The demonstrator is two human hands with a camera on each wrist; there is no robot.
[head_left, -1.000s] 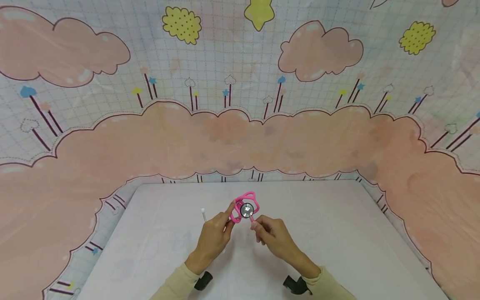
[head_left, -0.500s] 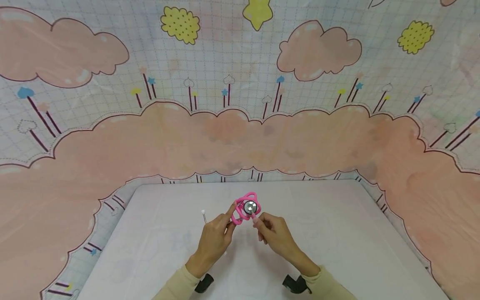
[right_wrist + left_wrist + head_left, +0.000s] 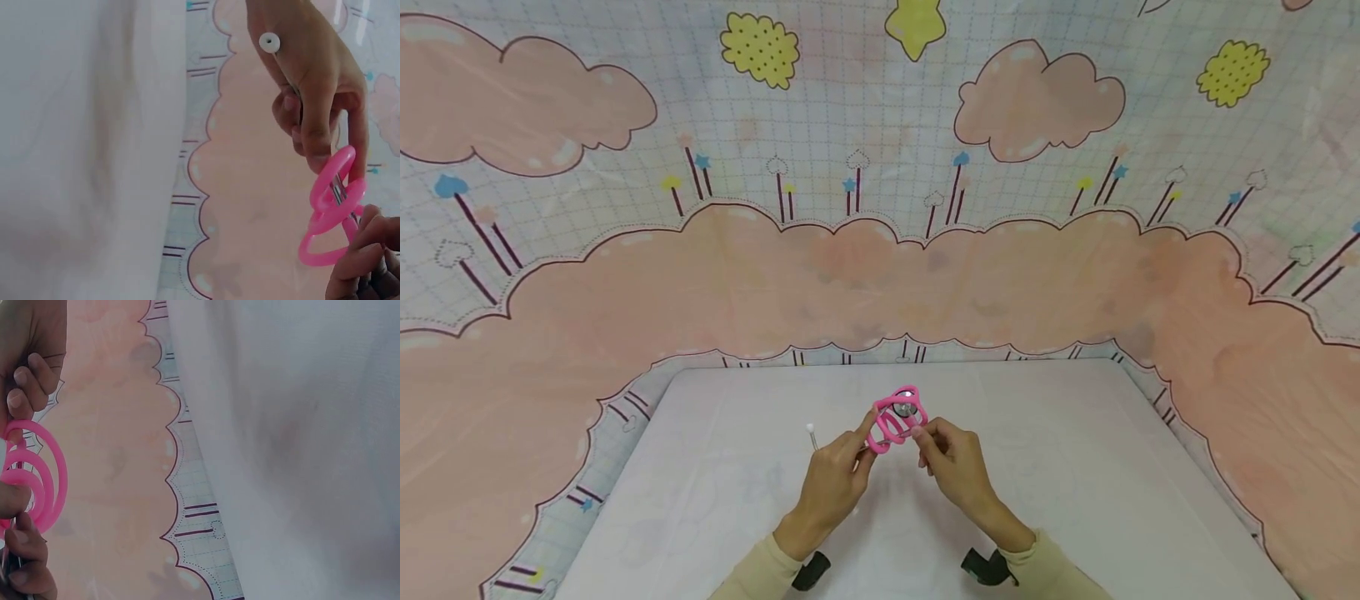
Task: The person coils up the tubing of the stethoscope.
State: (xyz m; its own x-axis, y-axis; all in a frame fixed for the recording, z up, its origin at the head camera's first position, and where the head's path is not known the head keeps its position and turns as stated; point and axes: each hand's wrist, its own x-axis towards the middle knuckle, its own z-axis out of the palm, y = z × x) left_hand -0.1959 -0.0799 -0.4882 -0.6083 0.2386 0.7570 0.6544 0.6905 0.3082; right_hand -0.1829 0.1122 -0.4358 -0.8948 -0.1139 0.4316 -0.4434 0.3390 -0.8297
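A pink stethoscope, its tubing [image 3: 340,215] wound into several loops, is held up between both hands over the table. My left hand [image 3: 831,479] grips the coiled loops and the metal ear tubes at their left side. A white ear tip [image 3: 810,427] sticks out past the back of that hand. From the right, my right hand [image 3: 955,467] pinches the tubing by the coil with thumb and forefinger. The round silver chest piece [image 3: 904,406] shows through the upper loop, partly hidden by the pink tubing [image 3: 61,469].
Below the hands spreads a white table [image 3: 1075,483]. A backdrop [image 3: 880,283] printed with peach clouds rises behind it and runs along its sides. Black wrist mounts [image 3: 987,567] sit by both sleeves.
The chest piece has gone from in front of the coil to behind its upper loop, moving up and right. My right hand has shifted slightly right and up; the left keeps its grip.
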